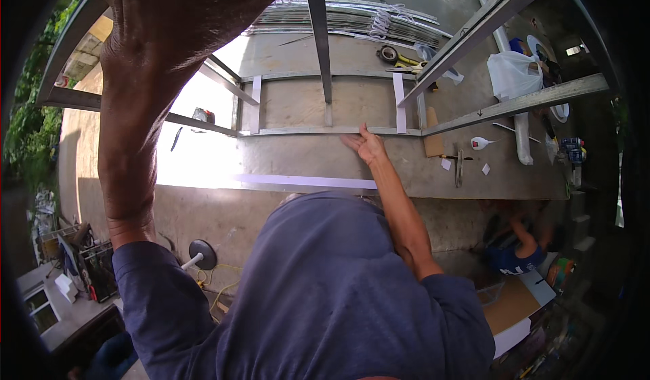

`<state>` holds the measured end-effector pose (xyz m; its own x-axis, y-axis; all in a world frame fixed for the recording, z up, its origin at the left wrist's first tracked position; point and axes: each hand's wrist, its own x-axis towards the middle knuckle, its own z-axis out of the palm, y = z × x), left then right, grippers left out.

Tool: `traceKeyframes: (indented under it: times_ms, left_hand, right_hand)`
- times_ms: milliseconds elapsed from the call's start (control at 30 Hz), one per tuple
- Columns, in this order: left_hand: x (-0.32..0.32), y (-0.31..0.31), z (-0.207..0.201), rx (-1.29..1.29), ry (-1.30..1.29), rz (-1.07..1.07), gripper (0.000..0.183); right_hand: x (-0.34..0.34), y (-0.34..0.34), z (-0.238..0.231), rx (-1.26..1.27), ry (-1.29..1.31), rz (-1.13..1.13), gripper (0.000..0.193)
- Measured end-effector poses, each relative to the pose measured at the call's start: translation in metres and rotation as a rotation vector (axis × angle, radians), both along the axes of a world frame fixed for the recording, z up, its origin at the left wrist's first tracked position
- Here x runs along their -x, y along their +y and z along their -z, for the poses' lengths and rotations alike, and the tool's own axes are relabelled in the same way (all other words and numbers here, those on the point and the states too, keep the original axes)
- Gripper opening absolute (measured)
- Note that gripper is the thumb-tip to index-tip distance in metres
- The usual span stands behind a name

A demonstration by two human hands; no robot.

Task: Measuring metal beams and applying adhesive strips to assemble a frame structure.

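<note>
My right hand [369,148] is at the near bottom bar [325,131] of a grey metal frame. Its fingers are apart and slightly blurred, touching the bar or just beside it, and nothing is held in them. My left arm [132,150] is raised, large and close at the upper left; its hand lies beyond the picture's upper edge. Long bars of the frame, such as the right one [521,102], spread outward from its rectangular base. White strips [400,102] lie across both ends of that base.
The frame stands on a grey metal table [298,157]. Bundled metal strips [338,23] lie at the back. Tape [388,54], a white plastic bag [514,75] and a small white bottle [481,143] are to the right. A person in blue [514,255] is at lower right.
</note>
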<state>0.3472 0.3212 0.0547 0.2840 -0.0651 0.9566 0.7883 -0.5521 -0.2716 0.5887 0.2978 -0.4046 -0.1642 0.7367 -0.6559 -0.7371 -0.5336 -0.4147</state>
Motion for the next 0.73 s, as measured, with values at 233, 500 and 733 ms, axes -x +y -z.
traceKeyframes:
  times_ms: [233, 500, 733]
  left_hand:
    - [-0.007, -0.005, 0.006, -0.033, 0.056, -0.022, 0.038]
    - [0.034, 0.029, 0.023, -0.075, 0.086, -0.131, 0.039]
    - [0.015, -0.048, 0.105, 0.14, -0.16, -0.131, 0.027]
  right_hand:
    - [-0.018, 0.01, -0.009, 0.063, -0.1, -0.245, 0.046]
    - [-0.024, 0.003, -0.027, 0.008, -0.34, -0.536, 0.035]
    - [-0.019, -0.02, -0.031, -0.396, -0.661, -0.832, 0.026]
